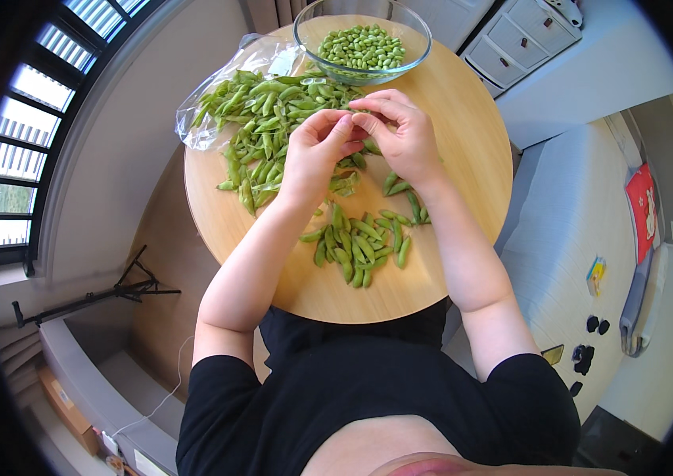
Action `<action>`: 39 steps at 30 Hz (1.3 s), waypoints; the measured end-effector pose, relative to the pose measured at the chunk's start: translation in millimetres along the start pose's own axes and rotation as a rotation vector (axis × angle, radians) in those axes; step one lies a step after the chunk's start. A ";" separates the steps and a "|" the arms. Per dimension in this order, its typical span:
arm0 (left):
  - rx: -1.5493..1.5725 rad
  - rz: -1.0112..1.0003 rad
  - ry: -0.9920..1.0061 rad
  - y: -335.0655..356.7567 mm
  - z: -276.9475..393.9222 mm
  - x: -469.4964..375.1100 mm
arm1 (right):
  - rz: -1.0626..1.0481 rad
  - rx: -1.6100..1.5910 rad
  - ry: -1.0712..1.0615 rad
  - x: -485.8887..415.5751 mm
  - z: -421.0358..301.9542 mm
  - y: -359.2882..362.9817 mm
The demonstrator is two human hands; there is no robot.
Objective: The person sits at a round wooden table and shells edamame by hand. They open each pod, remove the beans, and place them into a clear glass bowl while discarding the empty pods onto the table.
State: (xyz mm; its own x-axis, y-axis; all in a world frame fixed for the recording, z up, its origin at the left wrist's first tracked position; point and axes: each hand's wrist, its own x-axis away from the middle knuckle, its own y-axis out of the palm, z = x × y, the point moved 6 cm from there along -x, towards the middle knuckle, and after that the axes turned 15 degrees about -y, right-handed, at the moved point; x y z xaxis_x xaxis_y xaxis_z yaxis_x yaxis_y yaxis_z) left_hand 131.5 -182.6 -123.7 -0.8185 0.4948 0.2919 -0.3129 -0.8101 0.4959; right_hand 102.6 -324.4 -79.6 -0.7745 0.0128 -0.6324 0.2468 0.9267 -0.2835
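My left hand (319,143) and my right hand (403,134) meet above the far half of a round wooden table (461,119). Their fingertips pinch together around a green soybean pod (359,110), which the fingers almost wholly hide. Behind and left of my hands spreads a large heap of green pods (262,131), some looking split or flattened. Between my forearms lies a smaller pile of plump pods (360,244). At the table's far edge stands a clear glass bowl (416,56) with shelled green beans (363,47) in it.
A crumpled clear plastic bag (199,131) lies under the heap's left side. To the right is a bed or couch with a pale cover (556,208), holding a red cushion (641,211) and small items. White drawers (518,44) stand at the back right, a black folding stand (128,288) at left.
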 end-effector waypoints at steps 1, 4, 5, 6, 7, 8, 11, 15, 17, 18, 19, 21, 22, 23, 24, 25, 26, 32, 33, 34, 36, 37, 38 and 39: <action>0.009 0.015 0.009 1.0 -2.3 0.0 | -0.008 0.075 -0.020 -0.7 -1.8 -1.4; -0.058 0.042 0.006 0.8 -3.9 0.6 | -0.009 0.252 -0.170 -2.4 -11.5 -2.0; -0.082 0.050 0.009 0.6 -3.4 1.4 | 0.001 0.269 -0.181 -2.0 -12.1 -1.3; -0.081 0.047 0.016 0.7 -2.5 2.5 | 0.015 0.285 -0.187 -1.5 -12.3 -0.5; -0.068 0.045 0.031 1.2 -1.3 3.7 | 0.031 0.303 -0.194 -0.6 -12.2 0.0; -0.046 0.051 0.034 1.3 -0.6 4.4 | 0.091 0.171 -0.109 0.6 -5.9 -1.7; -0.016 0.042 0.069 4.2 3.0 6.2 | 0.243 -0.230 0.139 6.0 15.4 -3.3; 0.039 0.024 -0.003 4.6 1.7 3.1 | 0.321 -0.575 0.343 11.3 33.0 -4.8; 0.062 0.019 -0.029 1.9 2.0 1.3 | 0.331 -0.635 0.422 12.8 38.1 -4.9; 0.059 0.019 -0.031 1.0 2.1 0.6 | 0.302 -0.507 0.374 10.8 36.2 -8.8; 0.061 0.024 -0.034 -0.1 2.1 0.0 | 0.274 -0.384 0.332 8.7 33.9 -12.3; 0.056 0.034 -0.036 -2.0 1.5 -0.2 | 0.207 -0.095 0.150 2.3 22.1 -18.3; 0.047 0.041 -0.035 -2.8 1.2 0.0 | 0.167 0.070 0.009 -1.4 12.5 -20.0; 0.047 0.045 -0.026 -3.4 1.2 0.3 | 0.123 0.230 -0.124 -3.9 2.9 -19.6; 0.020 0.063 -0.020 -4.2 1.3 0.4 | 0.086 0.303 -0.197 -5.6 -2.5 -19.0; 0.002 0.078 -0.007 -5.1 1.8 0.6 | 0.045 0.373 -0.261 -7.1 -7.1 -18.3; -0.010 0.089 0.007 -5.8 2.5 0.7 | 0.008 0.438 -0.318 -8.0 -11.1 -16.6; -0.394 0.159 0.142 -5.8 11.7 1.7 | -0.101 0.468 -0.361 -8.4 -16.2 -9.9; -0.417 0.151 0.174 -4.6 13.4 2.3 | -0.096 0.445 -0.337 -8.0 -15.2 -10.7; -0.435 0.151 0.201 -3.9 14.5 3.6 | -0.095 0.423 -0.307 -7.3 -13.9 -11.6; -0.456 0.149 0.223 -3.0 16.0 5.4 | -0.092 0.364 -0.246 -6.1 -10.6 -13.4; -0.460 0.145 0.218 -3.0 16.2 5.9 | -0.089 0.328 -0.214 -5.6 -8.6 -14.3; -0.464 0.142 0.213 -2.8 16.7 6.3 | -0.080 0.288 -0.178 -5.0 -6.3 -15.4; -0.472 0.149 0.213 -2.9 17.2 6.9 | -0.090 0.245 -0.147 -4.5 -4.1 -15.3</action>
State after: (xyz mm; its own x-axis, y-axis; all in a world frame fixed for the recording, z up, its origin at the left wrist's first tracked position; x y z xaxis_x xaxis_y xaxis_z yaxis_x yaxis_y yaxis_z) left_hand 135.0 -171.5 -109.1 -0.9350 0.3283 0.1343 -0.3280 -0.9443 0.0253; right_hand 99.9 -337.0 -69.5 -0.7117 -0.1366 -0.6890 0.3275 0.8033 -0.4975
